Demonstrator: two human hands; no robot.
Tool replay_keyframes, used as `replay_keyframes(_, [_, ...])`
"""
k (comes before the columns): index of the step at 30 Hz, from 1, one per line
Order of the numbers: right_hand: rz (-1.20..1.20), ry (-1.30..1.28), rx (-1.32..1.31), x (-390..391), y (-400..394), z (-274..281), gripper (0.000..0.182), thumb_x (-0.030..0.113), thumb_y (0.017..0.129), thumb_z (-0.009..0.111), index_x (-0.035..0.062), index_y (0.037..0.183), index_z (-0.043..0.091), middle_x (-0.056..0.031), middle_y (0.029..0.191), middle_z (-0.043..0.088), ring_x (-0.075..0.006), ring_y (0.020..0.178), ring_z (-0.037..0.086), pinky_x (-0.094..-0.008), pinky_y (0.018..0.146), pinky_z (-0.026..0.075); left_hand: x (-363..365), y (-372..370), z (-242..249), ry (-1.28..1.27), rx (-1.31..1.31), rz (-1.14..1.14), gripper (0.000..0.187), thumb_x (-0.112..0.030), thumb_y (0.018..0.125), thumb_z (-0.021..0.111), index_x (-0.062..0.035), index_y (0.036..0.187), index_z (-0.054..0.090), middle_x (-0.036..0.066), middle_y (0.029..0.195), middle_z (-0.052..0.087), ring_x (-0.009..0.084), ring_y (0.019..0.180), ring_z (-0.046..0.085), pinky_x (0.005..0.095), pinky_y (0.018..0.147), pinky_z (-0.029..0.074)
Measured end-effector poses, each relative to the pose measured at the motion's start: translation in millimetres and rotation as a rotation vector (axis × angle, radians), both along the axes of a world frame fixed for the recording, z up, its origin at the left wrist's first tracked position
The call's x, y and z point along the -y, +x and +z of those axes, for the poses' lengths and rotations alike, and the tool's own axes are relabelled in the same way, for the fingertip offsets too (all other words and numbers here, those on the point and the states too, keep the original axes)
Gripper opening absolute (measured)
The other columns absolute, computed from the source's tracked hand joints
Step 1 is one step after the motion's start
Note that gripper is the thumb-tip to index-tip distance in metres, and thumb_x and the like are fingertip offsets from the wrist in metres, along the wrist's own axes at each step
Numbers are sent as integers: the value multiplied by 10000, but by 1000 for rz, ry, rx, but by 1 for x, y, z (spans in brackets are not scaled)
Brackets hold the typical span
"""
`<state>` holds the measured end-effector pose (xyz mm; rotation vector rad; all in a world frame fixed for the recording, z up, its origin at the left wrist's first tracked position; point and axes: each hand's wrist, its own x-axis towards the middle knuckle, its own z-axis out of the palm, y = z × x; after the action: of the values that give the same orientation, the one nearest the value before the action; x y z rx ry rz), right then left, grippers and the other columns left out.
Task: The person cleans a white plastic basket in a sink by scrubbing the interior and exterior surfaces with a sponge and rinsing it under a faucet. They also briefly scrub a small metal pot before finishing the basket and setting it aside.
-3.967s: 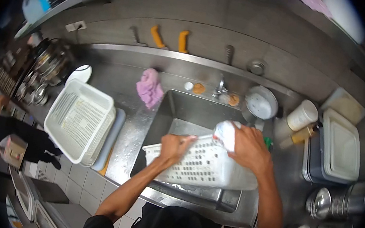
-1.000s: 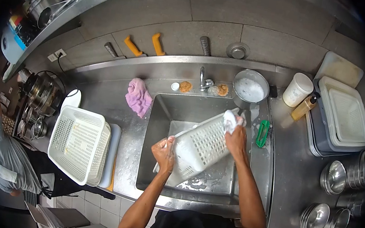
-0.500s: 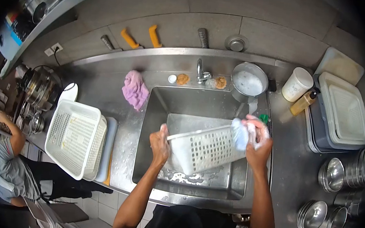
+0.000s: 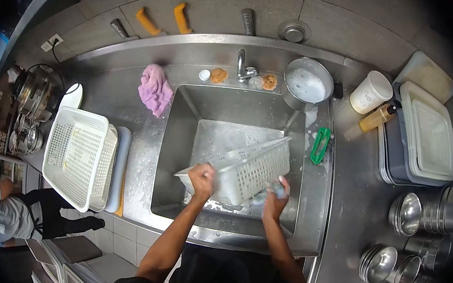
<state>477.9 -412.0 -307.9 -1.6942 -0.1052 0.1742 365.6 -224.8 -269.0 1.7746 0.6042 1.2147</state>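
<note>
A white perforated plastic basket (image 4: 257, 170) is tilted inside the steel sink (image 4: 175, 145). My left hand (image 4: 201, 180) is closed on the basket's rim at its left end. At the lower right side of the basket, my right hand (image 4: 276, 200) presses a pale blue scrubber (image 4: 261, 198) against the holed wall; motion blurs the scrubber, so its exact kind is hard to make out. Suds and water lie on the sink floor. Above the sink stands a pot (image 4: 306, 86) of foamy water, beside the faucet (image 4: 244, 67).
On the left counter stand a second white basket (image 4: 74, 159) and a pink cloth (image 4: 155, 90). A green brush-like item (image 4: 320, 146) lies right of the sink. Metal bowls (image 4: 378, 264), a soap bottle (image 4: 377, 118) and stacked tubs (image 4: 428, 138) line the right. A person (image 4: 7, 213) stands at far left.
My right hand has swept down and left with the scrubber, from the basket's far right end to its near side. The basket has turned, and the green item is now uncovered. The view has shifted.
</note>
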Motion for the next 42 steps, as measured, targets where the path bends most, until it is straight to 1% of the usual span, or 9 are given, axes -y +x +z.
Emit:
replay_keyframes(6, [-188, 844, -683, 60, 30, 50, 349, 54, 791, 590, 12, 1137, 596, -201, 1105, 659, -312, 1025, 649, -459, 961, 502, 58, -37, -24, 508, -587, -600, 304, -411, 759, 746, -127, 862, 712, 61, 809, 692, 260, 657, 674, 392, 600, 529])
replay_keyframes(13, [269, 923, -822, 9, 102, 148, 373, 168, 789, 565, -38, 1098, 592, -241, 1148, 639, -376, 1047, 636, -541, 977, 483, 153, 26, -40, 361, -1102, -826, 482, -469, 795, 684, -128, 1135, 662, 90, 944, 707, 258, 845, 695, 395, 728, 527])
replay_keyframes(20, [258, 370, 45, -84, 246, 173, 344, 3, 679, 653, 45, 1018, 616, -59, 913, 654, -220, 794, 660, -340, 744, 559, 188, 54, -130, 275, -1391, -834, 519, -542, 904, 543, -182, 1273, 603, 97, 1067, 682, 244, 963, 669, 411, 778, 490])
replay_keyframes(25, [269, -668, 756, -151, 318, 157, 430, 74, 719, 656, -8, 1139, 628, -196, 1031, 687, -334, 937, 675, -370, 871, 517, 151, 60, -183, 218, -1554, -819, 476, -564, 871, 585, -211, 1181, 658, 70, 1066, 683, 231, 997, 670, 385, 768, 513])
replay_keyframes(28, [349, -883, 827, -169, 344, 126, 502, 98, 724, 671, -3, 1213, 613, -251, 1092, 664, -375, 1043, 648, -398, 927, 496, 109, 46, -173, -50, -1455, -924, 473, -480, 789, 707, -188, 1159, 667, 63, 1192, 657, 260, 1109, 636, 442, 860, 504])
replay_keyframes(32, [492, -1139, 651, -174, 368, 92, 549, 164, 744, 676, -1, 1261, 593, -269, 1144, 645, -396, 1093, 624, -412, 951, 484, 36, 21, -190, -230, -1475, -592, 650, -590, 819, 637, -131, 1278, 601, 187, 1268, 590, 340, 1234, 531, 521, 1011, 412])
replay_keyframes(35, [709, -1038, 676, -166, 415, 34, 595, 290, 778, 644, -42, 1266, 571, -312, 1135, 628, -424, 1121, 598, -426, 955, 478, -59, -32, -199, -86, -1438, 50, 734, -509, 881, 597, -92, 1449, 392, 259, 1426, 436, 395, 1327, 418, 517, 1094, 326])
replay_keyframes(38, [765, -1330, 715, -177, 407, 54, 515, 241, 791, 650, -62, 1204, 598, -305, 1056, 652, -406, 1070, 630, -435, 925, 492, -114, -72, -223, -73, -1411, 151, 662, -401, 925, 578, -37, 1439, 376, 296, 1402, 439, 431, 1301, 429, 487, 1081, 357])
replay_keyframes(42, [323, -600, 816, -179, 283, 130, 462, 154, 778, 676, -77, 1163, 572, -254, 1009, 658, -355, 955, 657, -392, 873, 493, -129, -76, -261, -307, -1070, 172, 528, -298, 946, 567, 9, 1354, 438, 336, 1257, 527, 442, 1137, 558, 488, 975, 445])
